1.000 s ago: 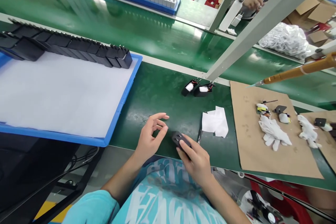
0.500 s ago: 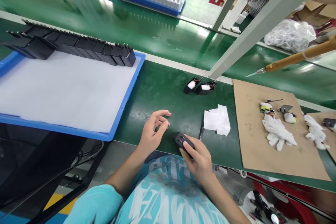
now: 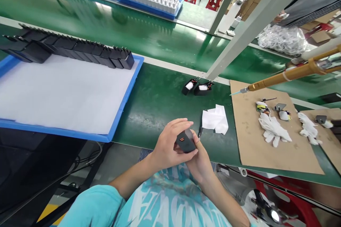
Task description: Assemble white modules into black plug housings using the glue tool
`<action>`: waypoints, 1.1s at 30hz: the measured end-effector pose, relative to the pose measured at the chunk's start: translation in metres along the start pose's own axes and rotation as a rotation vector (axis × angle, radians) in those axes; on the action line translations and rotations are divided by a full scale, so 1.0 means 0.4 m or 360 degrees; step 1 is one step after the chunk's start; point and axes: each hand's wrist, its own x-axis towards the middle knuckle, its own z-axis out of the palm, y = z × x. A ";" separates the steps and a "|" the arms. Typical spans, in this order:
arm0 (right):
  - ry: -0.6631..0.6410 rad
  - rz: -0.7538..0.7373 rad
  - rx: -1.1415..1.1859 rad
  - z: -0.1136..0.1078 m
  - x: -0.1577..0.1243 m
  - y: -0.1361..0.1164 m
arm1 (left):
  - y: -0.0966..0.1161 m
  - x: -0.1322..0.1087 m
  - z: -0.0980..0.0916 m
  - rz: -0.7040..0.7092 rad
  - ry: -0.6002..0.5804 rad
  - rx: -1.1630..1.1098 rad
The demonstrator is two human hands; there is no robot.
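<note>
Both hands grip one black power adapter (image 3: 187,143) close to my body, above the front edge of the green bench. My left hand (image 3: 167,142) curls round its left side, fingers over the top and thumb along the lower edge. From the right and below, my right hand (image 3: 201,161) holds the same adapter, its fingers partly hidden behind it. A small orange mark shows on the dark face turned up. Just right of the hands lie a white cloth (image 3: 215,119) and a thin black tool (image 3: 200,126), partly under the cloth.
Two open black adapter cases (image 3: 203,88) stand by the post. A blue tray (image 3: 109,137) with a row of black adapters is at left. Gloves (image 3: 273,127) and circuit parts lie on cardboard (image 3: 250,149). A yellow-brown dispenser (image 3: 282,77) hangs at right.
My left hand has moved right and closed on the adapter, which only my right hand held before. The adapter has been turned so another face shows. The view has shifted slightly.
</note>
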 end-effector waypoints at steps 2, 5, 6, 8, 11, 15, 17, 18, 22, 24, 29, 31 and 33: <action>-0.0017 0.0040 0.0055 0.002 -0.003 0.006 | 0.007 0.006 -0.002 -0.0038 0.0040 0.0076; -0.0119 0.0136 0.0188 0.003 -0.008 0.017 | 0.016 0.012 -0.009 -0.0127 0.0044 0.0204; -0.0147 0.0159 0.0221 0.004 -0.009 0.020 | 0.018 0.013 -0.011 -0.0155 0.0032 0.0236; -0.0144 0.0182 0.0259 0.007 -0.011 0.024 | 0.022 0.014 -0.012 -0.0206 0.0008 0.0281; -0.0078 0.0207 0.0317 0.014 -0.011 0.028 | 0.024 0.014 -0.009 -0.0283 -0.0020 0.0301; -0.0088 0.0252 0.0360 0.014 -0.006 0.029 | 0.022 0.011 -0.011 -0.0342 -0.0055 0.0284; -0.0066 0.0218 0.0350 0.011 0.000 0.026 | 0.018 0.009 -0.018 -0.0309 -0.0084 0.0284; -0.0031 0.0177 0.0341 0.009 0.004 0.023 | 0.015 0.008 -0.024 -0.0284 -0.0101 0.0306; 0.0189 -0.0270 0.0090 -0.002 0.016 0.014 | -0.005 0.003 -0.047 -0.0263 -0.0138 0.0408; 0.0248 -0.0558 -0.0168 -0.007 0.015 0.015 | -0.017 0.002 -0.057 -0.0290 -0.0156 0.0380; 0.0197 -0.1039 -0.0769 -0.016 0.002 0.021 | -0.032 0.002 -0.069 -0.0267 -0.0292 0.0261; 0.0180 -0.1131 -0.0864 -0.018 0.004 0.016 | -0.033 0.001 -0.069 -0.0256 -0.0315 0.0213; 0.0201 -0.1148 -0.0817 -0.018 0.013 0.005 | -0.033 -0.003 -0.069 -0.0234 -0.0317 0.0187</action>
